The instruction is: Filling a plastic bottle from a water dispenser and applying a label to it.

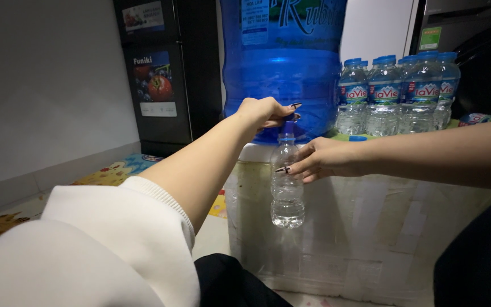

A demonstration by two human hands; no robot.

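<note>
My right hand [324, 160] grips a small clear plastic bottle [287, 196] by its upper half and holds it upright under the tap of a large blue water jug [282, 62]. A little water stands in the bottle's bottom. My left hand [263, 112], reaching out of a white sleeve, has its fingers closed on the jug's tap just above the bottle's mouth. The tap itself is mostly hidden by my fingers.
The jug stands on a white taped foam box [370, 233]. Several sealed small water bottles [399, 94] are lined up on the box to the right. A black fridge [160, 68] stands at the back left, with a colourful floor mat [115, 170] below it.
</note>
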